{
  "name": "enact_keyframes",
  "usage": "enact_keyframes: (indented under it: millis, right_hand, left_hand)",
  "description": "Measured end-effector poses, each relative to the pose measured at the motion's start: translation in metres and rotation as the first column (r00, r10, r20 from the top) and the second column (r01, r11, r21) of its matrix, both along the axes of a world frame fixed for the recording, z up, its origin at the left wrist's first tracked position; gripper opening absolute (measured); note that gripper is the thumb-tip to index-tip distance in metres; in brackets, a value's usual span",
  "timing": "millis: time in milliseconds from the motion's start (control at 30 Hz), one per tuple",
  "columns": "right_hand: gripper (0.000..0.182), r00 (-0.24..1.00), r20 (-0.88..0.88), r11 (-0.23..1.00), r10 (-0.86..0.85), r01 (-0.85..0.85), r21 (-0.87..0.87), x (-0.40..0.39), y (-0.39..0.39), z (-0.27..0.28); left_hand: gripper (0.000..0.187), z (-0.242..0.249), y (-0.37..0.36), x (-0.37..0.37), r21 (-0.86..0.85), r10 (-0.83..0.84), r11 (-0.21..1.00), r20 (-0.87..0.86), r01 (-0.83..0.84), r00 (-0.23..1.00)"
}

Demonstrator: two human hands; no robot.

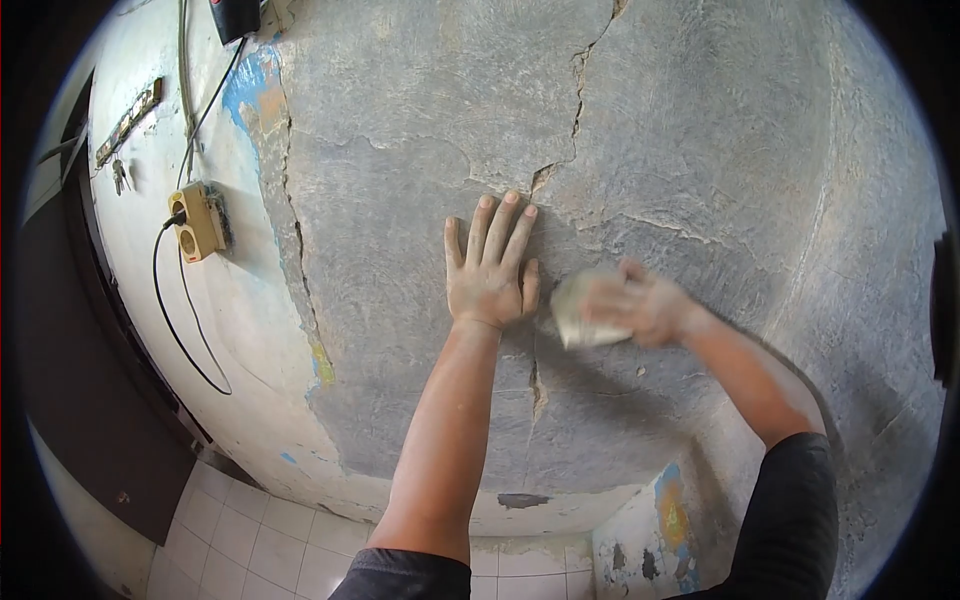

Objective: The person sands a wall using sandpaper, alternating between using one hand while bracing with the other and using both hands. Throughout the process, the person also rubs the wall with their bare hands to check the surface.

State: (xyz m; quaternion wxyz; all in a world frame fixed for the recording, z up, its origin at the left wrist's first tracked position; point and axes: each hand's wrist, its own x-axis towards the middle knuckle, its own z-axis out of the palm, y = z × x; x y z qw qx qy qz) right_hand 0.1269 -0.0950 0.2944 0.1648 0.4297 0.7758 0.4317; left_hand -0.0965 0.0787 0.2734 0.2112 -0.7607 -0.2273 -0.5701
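My left hand [490, 270] lies flat on the grey plastered wall [390, 250], fingers spread and pointing up, next to a crack that runs down the wall. To its right, my right hand [645, 308] is blurred by motion and holds a pale sheet or pad [590, 318] against the wall; what the pad is made of cannot be made out. Pale dust covers both hands. A wide crack [540, 180] shows just above the left fingertips, and another cracked spot [538, 390] lies below the hands.
At the left, a yellowish socket box [197, 225] holds a black plug with hanging cables. Keys [121, 177] hang from a rack [130, 122]. A dark door [85, 370] stands at far left, above a white tiled floor [250, 530]. Peeling paint borders the grey area.
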Motion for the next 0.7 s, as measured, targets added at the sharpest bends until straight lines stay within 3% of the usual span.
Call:
enact_keyframes:
  millis: [33,100,133,200,233,267,333,367,433,467,500,533,633,700]
  right_hand:
    - [0.068,0.999,-0.026,0.982,-0.025,0.03,0.185,0.004,0.0,0.021]
    - [0.056,0.896,-0.357,0.798,0.264,0.006,0.603,0.027,0.01,0.047]
    - [0.056,0.897,-0.358,0.8,0.259,0.008,0.6,0.029,0.009,0.045]
    - [0.048,0.914,-0.263,0.634,0.31,0.007,0.774,0.01,0.007,0.044]
    - [0.049,0.92,-0.243,0.744,0.306,-0.072,0.664,0.003,0.004,0.028]
    - [0.049,0.919,-0.243,0.741,0.311,-0.074,0.668,0.002,0.003,0.009]
    - [0.048,0.983,0.022,0.967,0.184,-0.185,0.173,0.009,0.003,-0.02]
    - [0.048,0.983,0.022,0.967,0.181,-0.182,0.178,0.015,0.002,-0.017]
    - [0.05,0.939,0.343,0.914,-0.007,-0.133,0.383,0.033,0.004,-0.004]
    - [0.05,0.943,0.334,0.915,-0.01,-0.126,0.383,0.032,0.003,0.01]
    - [0.052,0.998,-0.023,0.82,0.063,-0.038,0.571,0.025,-0.002,0.03]
    - [0.053,0.915,-0.353,0.708,0.194,0.118,0.696,0.021,-0.005,0.041]
    - [0.055,0.939,-0.247,0.665,0.24,0.027,0.746,0.019,0.005,0.026]
    - [0.054,0.956,-0.184,0.913,0.227,-0.144,0.382,0.016,0.006,-0.019]
  left_hand:
    - [0.067,0.0,0.0,0.0,-0.003,-0.002,1.0,-0.005,0.002,1.0]
    - [0.067,0.0,0.0,0.001,0.007,0.003,1.0,0.005,-0.003,1.0]
    - [0.067,-0.001,0.0,0.002,0.004,0.0,1.0,0.005,0.0,1.0]
    - [0.066,-0.001,0.001,0.002,0.011,-0.001,1.0,0.012,0.001,1.0]
    - [0.066,0.0,0.001,0.001,0.015,0.002,1.0,0.01,-0.002,1.0]
    - [0.065,0.0,0.001,0.001,0.015,0.003,1.0,0.011,-0.003,1.0]
    - [0.065,0.0,-0.001,0.0,0.017,0.003,1.0,0.013,-0.003,1.0]
    - [0.065,0.0,-0.001,-0.001,0.014,0.008,1.0,0.008,-0.008,1.0]
    - [0.066,0.002,0.001,0.001,0.016,0.009,1.0,-0.003,-0.009,1.0]
    - [0.066,0.001,0.0,0.001,0.022,0.006,1.0,0.002,-0.006,1.0]
    - [0.067,0.0,-0.001,0.001,0.024,0.003,1.0,0.008,-0.003,1.0]
    - [0.067,-0.001,-0.001,0.001,0.018,-0.002,1.0,0.001,0.002,1.0]
    - [0.068,0.001,-0.002,-0.001,0.035,0.007,0.999,-0.02,-0.006,1.0]
    - [0.069,-0.001,-0.002,0.0,0.056,0.003,0.998,-0.018,-0.002,1.0]
